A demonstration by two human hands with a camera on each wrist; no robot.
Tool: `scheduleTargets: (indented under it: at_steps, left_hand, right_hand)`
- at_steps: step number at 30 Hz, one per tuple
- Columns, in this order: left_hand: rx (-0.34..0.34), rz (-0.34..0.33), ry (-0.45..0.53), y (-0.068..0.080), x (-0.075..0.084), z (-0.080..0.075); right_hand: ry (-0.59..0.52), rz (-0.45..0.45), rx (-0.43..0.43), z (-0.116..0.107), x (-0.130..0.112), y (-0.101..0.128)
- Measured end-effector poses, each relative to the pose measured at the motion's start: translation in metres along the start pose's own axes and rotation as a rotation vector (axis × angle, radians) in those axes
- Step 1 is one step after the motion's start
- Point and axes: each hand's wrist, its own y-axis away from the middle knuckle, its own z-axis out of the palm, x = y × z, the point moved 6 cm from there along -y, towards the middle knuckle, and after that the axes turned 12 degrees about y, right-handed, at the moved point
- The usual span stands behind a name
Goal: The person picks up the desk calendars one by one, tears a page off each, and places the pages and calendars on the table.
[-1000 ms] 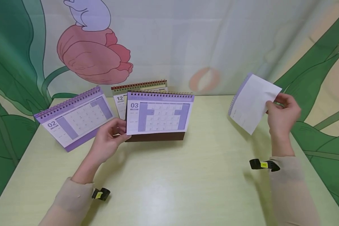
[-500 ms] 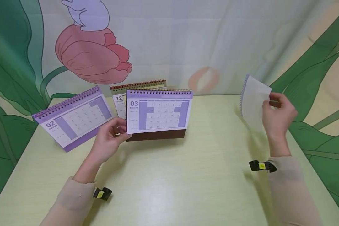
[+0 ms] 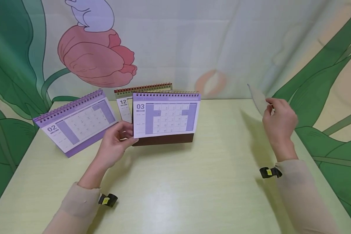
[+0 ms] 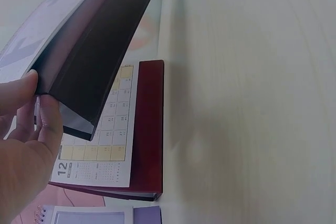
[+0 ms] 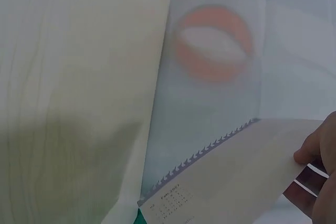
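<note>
My left hand (image 3: 114, 143) pinches the lower left corner of a desk calendar (image 3: 166, 117) that shows page 03 above a dark brown stand. The left wrist view shows this calendar's dark base (image 4: 100, 45) raised off the table, with thumb and fingers at its corner. At the right, my right hand (image 3: 280, 122) holds a loose calendar page (image 3: 258, 99) in the air, seen almost edge-on. Along one edge of the page (image 5: 220, 182) runs a torn, toothed purple strip, with small "Feb 2023" print near its corner.
A purple desk calendar (image 3: 79, 125) showing 02 stands at the left. Behind the held one, partly hidden, stands a calendar showing 12 (image 3: 124, 105) with a maroon base (image 4: 149, 129). A printed curtain (image 3: 175, 39) hangs behind the pale table (image 3: 193, 188).
My right hand has moved slightly left and turned, so the page has swung from its broad white face to nearly edge-on. The left hand and its calendar have hardly moved.
</note>
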Motion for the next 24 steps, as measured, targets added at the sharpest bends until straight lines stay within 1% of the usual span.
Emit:
scheduleTargets:
  at_steps: [5,9,13,17,24]
  left_hand:
    - [-0.009,-0.009,-0.01,-0.001,-0.004,0.001]
    - [-0.006,-0.014,0.013,-0.002,-0.006,0.001]
    - [-0.005,-0.009,0.035,-0.002,-0.007,0.001]
    - [-0.011,0.003,0.046,-0.003,-0.006,0.001]
    - [-0.014,0.001,0.057,-0.003,-0.007,0.002]
  right_hand:
    - [0.08,-0.116,0.007,0.005,-0.003,0.004]
    - [0.122,-0.199,0.015,0.011,-0.005,0.006]
    - [0.128,-0.229,0.012,0.016,-0.004,0.007]
    - [0.13,-0.255,-0.01,0.021,-0.003,0.008]
    - [0.152,-0.302,-0.021,0.029,-0.002,0.011]
